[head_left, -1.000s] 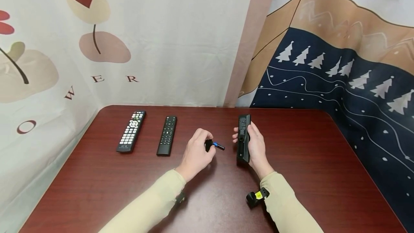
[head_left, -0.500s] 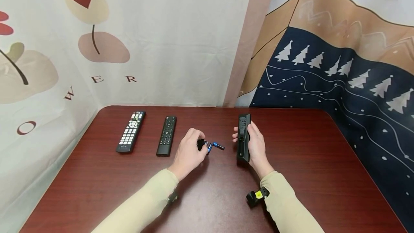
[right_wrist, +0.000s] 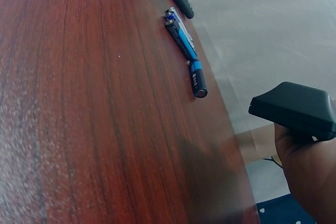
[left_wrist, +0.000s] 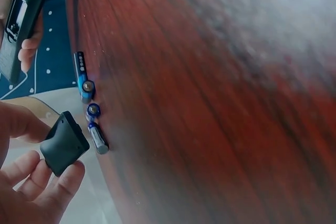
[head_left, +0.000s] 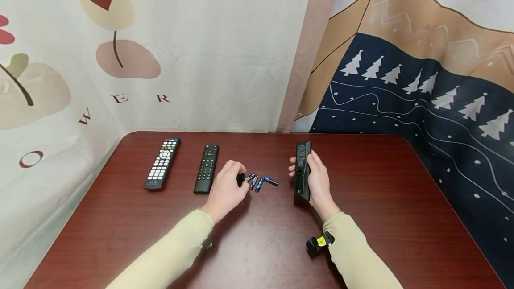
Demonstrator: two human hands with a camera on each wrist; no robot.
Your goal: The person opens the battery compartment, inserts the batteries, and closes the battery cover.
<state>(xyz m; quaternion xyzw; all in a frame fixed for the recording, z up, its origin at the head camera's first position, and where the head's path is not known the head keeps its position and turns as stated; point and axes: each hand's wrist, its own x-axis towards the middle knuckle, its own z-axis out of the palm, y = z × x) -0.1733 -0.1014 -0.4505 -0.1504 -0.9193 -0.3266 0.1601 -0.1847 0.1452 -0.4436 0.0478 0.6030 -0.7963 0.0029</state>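
Observation:
My left hand (head_left: pixel 225 189) pinches a small black battery cover (left_wrist: pixel 64 145) between thumb and fingers, above the table. Just right of its fingertips, several blue and black batteries (head_left: pixel 259 184) lie in a loose cluster; the left wrist view catches a couple end-on. In my right hand (head_left: pixel 319 182) is a black remote control (head_left: pixel 302 171), gripped upright along its length with the back turned up. The left wrist view shows its open battery compartment (left_wrist: pixel 19 17). From the right wrist camera only one end of this remote shows, hiding most of the fingers.
Two more remotes lie keys up on the dark red wooden table (head_left: pixel 273 244): one with white keys (head_left: pixel 162 164) at far left, and a slimmer black one (head_left: pixel 206 168) beside my left hand. A printed curtain (head_left: pixel 217 57) hangs behind the table's back edge.
My left hand, with the battery cover, has moved left away from the batteries, so more of them show now. The right hand and its remote control have stayed put.

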